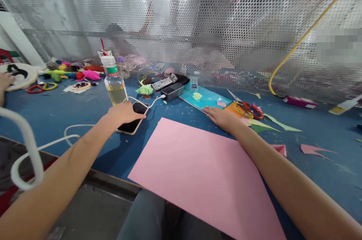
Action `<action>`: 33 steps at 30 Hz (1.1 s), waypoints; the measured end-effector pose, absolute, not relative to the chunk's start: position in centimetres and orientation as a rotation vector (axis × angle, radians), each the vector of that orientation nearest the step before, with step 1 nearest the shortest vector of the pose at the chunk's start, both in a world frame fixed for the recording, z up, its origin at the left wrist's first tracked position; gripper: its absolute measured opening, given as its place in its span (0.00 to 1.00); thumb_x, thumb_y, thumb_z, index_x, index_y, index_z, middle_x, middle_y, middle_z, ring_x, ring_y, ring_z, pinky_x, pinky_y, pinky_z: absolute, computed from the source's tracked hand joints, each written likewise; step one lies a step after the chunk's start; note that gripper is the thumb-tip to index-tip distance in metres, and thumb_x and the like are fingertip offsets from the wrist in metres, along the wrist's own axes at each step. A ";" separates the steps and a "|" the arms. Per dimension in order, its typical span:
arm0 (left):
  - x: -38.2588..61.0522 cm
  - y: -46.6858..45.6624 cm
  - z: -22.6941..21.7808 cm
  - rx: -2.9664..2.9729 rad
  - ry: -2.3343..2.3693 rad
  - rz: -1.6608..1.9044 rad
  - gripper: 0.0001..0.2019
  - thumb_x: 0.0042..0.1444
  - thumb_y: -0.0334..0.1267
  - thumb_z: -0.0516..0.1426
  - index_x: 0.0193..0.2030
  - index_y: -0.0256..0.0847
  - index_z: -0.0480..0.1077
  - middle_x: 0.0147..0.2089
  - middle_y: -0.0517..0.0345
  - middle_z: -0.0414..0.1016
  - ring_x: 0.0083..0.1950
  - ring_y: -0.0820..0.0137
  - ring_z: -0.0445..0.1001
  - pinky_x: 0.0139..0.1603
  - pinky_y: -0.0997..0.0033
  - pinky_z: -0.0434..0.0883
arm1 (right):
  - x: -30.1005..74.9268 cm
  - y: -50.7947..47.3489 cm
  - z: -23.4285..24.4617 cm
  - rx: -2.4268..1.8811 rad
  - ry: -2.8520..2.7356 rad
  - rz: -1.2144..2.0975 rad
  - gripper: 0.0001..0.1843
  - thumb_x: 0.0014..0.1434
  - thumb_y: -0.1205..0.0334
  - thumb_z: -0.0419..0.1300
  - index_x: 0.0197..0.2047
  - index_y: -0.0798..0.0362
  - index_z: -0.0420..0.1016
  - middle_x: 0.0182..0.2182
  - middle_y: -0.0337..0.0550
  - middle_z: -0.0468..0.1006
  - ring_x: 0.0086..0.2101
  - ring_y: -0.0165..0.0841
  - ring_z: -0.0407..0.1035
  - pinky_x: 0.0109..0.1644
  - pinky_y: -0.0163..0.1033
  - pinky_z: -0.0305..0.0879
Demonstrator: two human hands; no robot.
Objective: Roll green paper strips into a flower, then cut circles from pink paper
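Note:
My left hand (124,114) is over a smartphone (131,126) that lies on the blue table, its thumb along the phone's right edge. The other fingers are partly hidden, but they look closed on the phone. A white cable (156,99) passes by the phone's top end. My right hand (219,117) rests flat, fingers stretched out, at the near edge of a light blue sheet (207,97). Between my forearms a large pink sheet of paper (203,172) lies on the table, overhanging its front edge.
Behind my left hand stands a bottle of yellowish liquid (116,89). A dark box (172,92), scissors (249,109) and paper scraps (283,123) lie farther back. A perforated metal screen (181,17) closes off the back. At far left, another person's hand (5,83) touches a round white piece.

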State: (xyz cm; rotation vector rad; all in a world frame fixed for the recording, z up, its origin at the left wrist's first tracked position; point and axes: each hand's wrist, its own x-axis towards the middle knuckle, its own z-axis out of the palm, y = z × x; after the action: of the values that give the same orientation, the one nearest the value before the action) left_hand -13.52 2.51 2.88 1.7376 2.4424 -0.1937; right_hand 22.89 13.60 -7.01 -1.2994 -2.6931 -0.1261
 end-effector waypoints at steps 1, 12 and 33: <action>-13.9 2.4 3.2 1.729 2.388 -0.191 0.44 0.45 0.68 0.51 0.56 0.30 0.64 0.57 0.30 0.67 0.54 0.46 0.71 0.44 0.59 0.71 | 22.9 13.6 -7.0 -1.299 -2.692 -0.125 0.22 0.67 0.60 0.46 0.62 0.55 0.62 0.60 0.54 0.66 0.58 0.41 0.61 0.61 0.52 0.57; -17.1 0.7 5.8 1.576 1.961 -0.176 0.26 0.52 0.40 0.59 0.56 0.33 0.61 0.47 0.51 0.76 0.39 0.74 0.73 0.29 0.81 0.70 | 23.3 13.8 -7.7 -1.286 -2.643 -0.153 0.25 0.65 0.56 0.42 0.61 0.52 0.65 0.59 0.48 0.68 0.57 0.43 0.63 0.61 0.52 0.58; -17.3 2.8 4.6 1.563 1.864 -0.392 0.37 0.35 0.47 0.66 0.54 0.35 0.65 0.51 0.38 0.71 0.47 0.54 0.73 0.29 0.72 0.75 | 23.3 13.9 -7.7 -1.260 -2.682 -0.200 0.28 0.65 0.56 0.41 0.60 0.60 0.66 0.57 0.54 0.70 0.57 0.44 0.63 0.62 0.50 0.56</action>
State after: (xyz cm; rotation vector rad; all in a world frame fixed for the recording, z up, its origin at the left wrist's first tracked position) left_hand -17.31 2.85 4.59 1.5630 1.8643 -0.3919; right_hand 23.27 13.90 -7.69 -1.2596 -2.6821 -0.1999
